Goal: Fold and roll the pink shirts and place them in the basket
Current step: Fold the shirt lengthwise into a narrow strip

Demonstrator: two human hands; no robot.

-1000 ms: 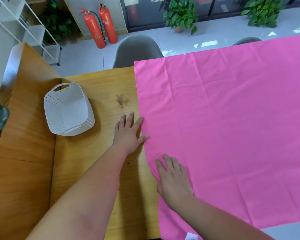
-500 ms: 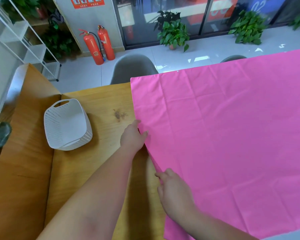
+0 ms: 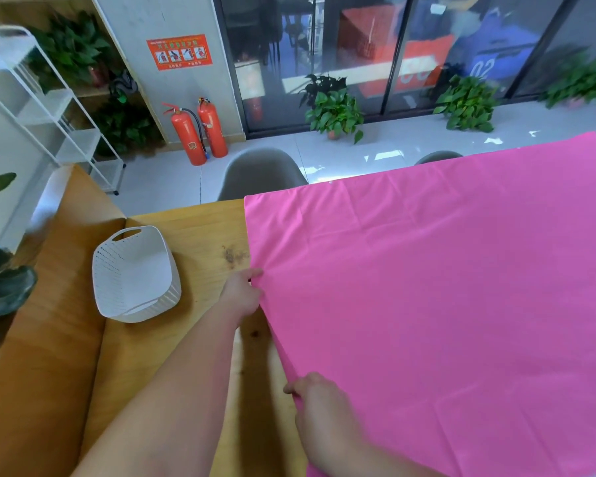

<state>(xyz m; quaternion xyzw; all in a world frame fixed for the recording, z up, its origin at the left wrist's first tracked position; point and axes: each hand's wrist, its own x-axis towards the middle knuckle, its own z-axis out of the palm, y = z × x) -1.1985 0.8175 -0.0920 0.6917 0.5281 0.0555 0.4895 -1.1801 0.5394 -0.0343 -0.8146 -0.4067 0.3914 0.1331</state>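
A large pink cloth (image 3: 444, 304) lies spread flat over the right part of the wooden table (image 3: 172, 339). My left hand (image 3: 243, 292) pinches the cloth's left edge about halfway along, and the fabric puckers there. Nearer to me, my right hand (image 3: 319, 407) grips the same left edge with curled fingers. A white perforated basket (image 3: 135, 273) stands empty on the table to the left of my left hand, a short way from the cloth.
A grey chair (image 3: 260, 173) stands behind the table's far edge, a second chair back (image 3: 437, 156) further right. Two red fire extinguishers (image 3: 197, 132) and potted plants (image 3: 334, 111) stand on the floor beyond. A white shelf rack (image 3: 59, 108) is at the far left.
Both hands went from lying flat at the cloth's left edge to closing their fingers on it. The edge now puckers at my left hand. My view has tilted upward.
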